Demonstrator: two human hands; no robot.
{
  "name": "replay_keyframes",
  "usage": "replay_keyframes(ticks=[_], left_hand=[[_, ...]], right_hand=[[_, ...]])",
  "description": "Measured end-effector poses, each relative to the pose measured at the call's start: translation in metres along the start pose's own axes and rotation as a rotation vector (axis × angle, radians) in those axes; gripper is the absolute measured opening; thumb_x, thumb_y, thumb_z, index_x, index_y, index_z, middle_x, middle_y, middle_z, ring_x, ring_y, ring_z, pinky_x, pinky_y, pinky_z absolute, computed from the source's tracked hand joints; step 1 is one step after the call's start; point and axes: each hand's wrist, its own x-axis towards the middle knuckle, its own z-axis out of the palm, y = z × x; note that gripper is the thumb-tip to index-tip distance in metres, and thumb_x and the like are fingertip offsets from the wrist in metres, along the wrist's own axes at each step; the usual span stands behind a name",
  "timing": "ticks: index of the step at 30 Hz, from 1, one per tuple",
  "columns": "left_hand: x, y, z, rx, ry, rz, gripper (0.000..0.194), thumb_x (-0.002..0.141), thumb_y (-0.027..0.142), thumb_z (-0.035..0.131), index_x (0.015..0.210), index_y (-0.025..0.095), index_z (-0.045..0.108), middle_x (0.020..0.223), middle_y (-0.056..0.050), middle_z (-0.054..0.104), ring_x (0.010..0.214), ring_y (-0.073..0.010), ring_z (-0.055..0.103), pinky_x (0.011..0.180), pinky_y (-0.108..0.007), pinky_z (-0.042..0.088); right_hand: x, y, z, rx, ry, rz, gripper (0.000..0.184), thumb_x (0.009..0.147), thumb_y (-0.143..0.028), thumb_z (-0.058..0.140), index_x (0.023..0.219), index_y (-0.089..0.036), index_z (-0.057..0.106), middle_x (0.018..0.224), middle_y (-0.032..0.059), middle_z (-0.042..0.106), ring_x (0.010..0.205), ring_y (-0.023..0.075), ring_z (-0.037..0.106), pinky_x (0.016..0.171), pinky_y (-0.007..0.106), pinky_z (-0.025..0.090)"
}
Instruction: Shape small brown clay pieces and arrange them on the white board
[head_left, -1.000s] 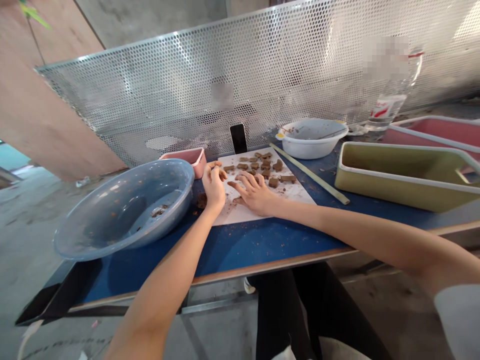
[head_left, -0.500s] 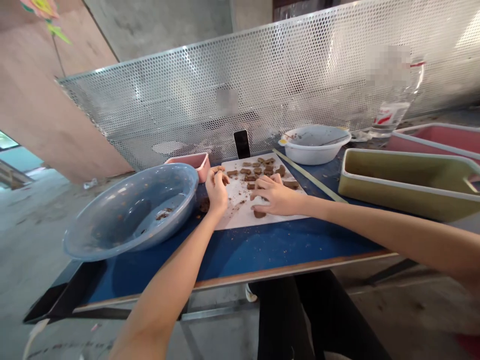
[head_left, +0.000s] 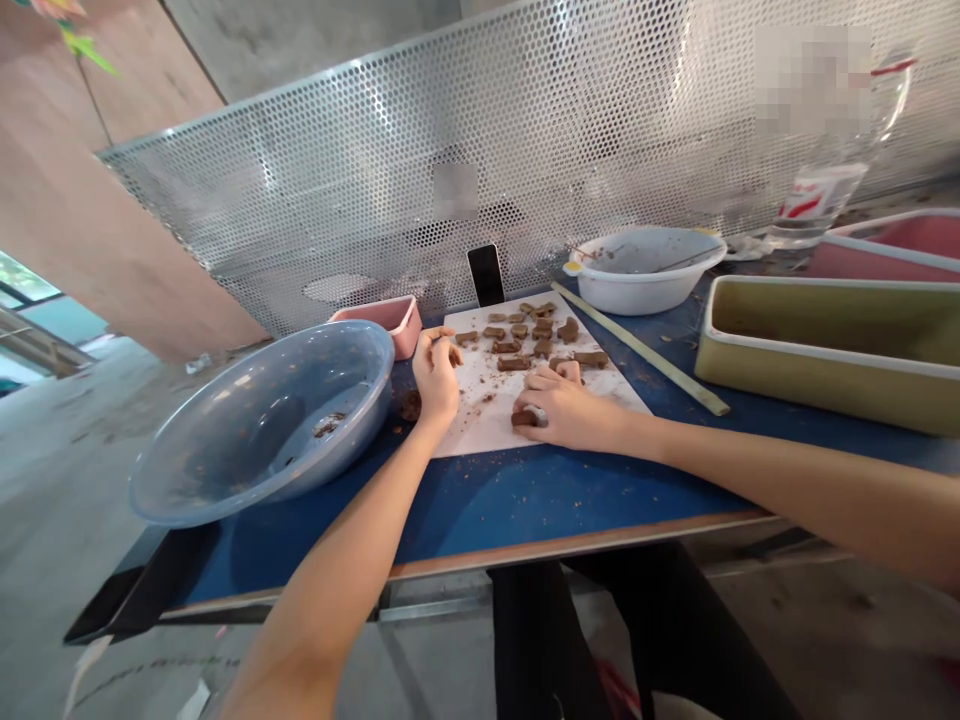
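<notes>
On the white board (head_left: 480, 434) lie several small brown clay pieces (head_left: 513, 363), some shaped like short bars or bones, with crumbs scattered among them. My right hand (head_left: 562, 408) is low over the board's near right part, its thumb and fingers closed around a brown clay piece (head_left: 526, 418). My left hand (head_left: 437, 385) hovers at the board's left edge, fingers loosely bent and apart, with brown smears on the fingertips; I see nothing held in it. A dark brown lump (head_left: 410, 405) sits just left of that wrist, partly hidden.
A large blue basin (head_left: 262, 420) stands at the left, a small pink tub (head_left: 405, 328) behind it. A phone (head_left: 486, 275) leans against the perforated metal screen (head_left: 337, 180). To the right are a pale strip (head_left: 645, 350), a white basin (head_left: 637, 292), an olive trough (head_left: 817, 385) and a bottle (head_left: 814, 205).
My right hand has come down and closed around the clay piece at the board's near side. My left hand has barely moved. The view has shifted slightly.
</notes>
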Motion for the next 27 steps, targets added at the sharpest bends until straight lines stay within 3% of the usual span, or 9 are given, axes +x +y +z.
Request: replay_keyframes(ticks=[7,15,22,27], left_hand=[[-0.001,0.002,0.0,-0.021,-0.02,0.026,0.01,0.101,0.023,0.061,0.093,0.024,0.068,0.059,0.005,0.056,0.059,-0.0148,0.053,0.063,-0.028,0.042],[-0.001,0.006,0.001,-0.013,-0.01,-0.004,0.012,0.103,0.025,0.063,0.092,0.024,0.066,0.06,0.005,0.055,0.059,-0.0148,0.054,0.062,-0.028,0.042],[-0.002,0.007,0.002,-0.011,-0.012,0.006,0.013,0.103,0.023,0.062,0.091,0.024,0.067,0.059,0.005,0.056,0.058,-0.0146,0.054,0.062,-0.028,0.042],[-0.003,0.007,0.002,-0.013,-0.023,0.02,0.014,0.104,0.02,0.062,0.091,0.024,0.067,0.06,0.004,0.057,0.058,-0.0145,0.055,0.062,-0.029,0.042]], right_hand=[[-0.006,0.008,-0.008,-0.061,-0.005,-0.028,0.034,0.103,-0.054,0.077,0.115,-0.023,0.082,0.115,0.0125,0.073,0.115,0.0357,0.062,0.101,0.053,0.037],[-0.005,0.021,-0.012,-0.091,-0.008,-0.094,0.034,0.106,-0.055,0.073,0.102,-0.023,0.082,0.103,0.0106,0.075,0.107,0.0325,0.062,0.098,0.051,0.039],[-0.007,0.023,-0.022,-0.134,-0.062,-0.135,0.035,0.104,-0.054,0.074,0.115,-0.022,0.083,0.113,0.0134,0.077,0.112,0.0355,0.062,0.1,0.053,0.04],[-0.006,0.021,-0.02,-0.123,-0.073,-0.109,0.032,0.107,-0.052,0.073,0.103,-0.022,0.081,0.107,0.0116,0.077,0.113,0.0351,0.062,0.101,0.054,0.039]])
